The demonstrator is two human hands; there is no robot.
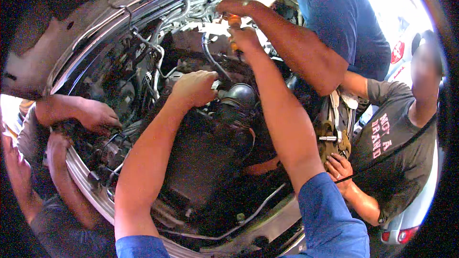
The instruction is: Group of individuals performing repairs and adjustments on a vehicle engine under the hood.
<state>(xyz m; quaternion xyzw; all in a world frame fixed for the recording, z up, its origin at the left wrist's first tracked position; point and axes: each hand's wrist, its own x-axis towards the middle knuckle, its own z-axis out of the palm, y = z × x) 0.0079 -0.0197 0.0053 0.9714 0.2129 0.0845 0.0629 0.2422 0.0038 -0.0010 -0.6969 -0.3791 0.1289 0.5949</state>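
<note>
I lean over an open engine bay. My right hand is closed on an orange-handled tool, upper centre, and a co-worker's hand grips or touches it just above mine. My left hand has curled fingers at the engine, beside a round metallic duct or housing; what they hold is hidden. A bent dark hose runs between my two hands. Below them lies a broad dark engine cover.
Co-workers crowd in: a blue-shirted person at top right, a grey-shirted person at right, other hands at left. The car's curved front edge runs along the lower left. A light-coloured car stands behind.
</note>
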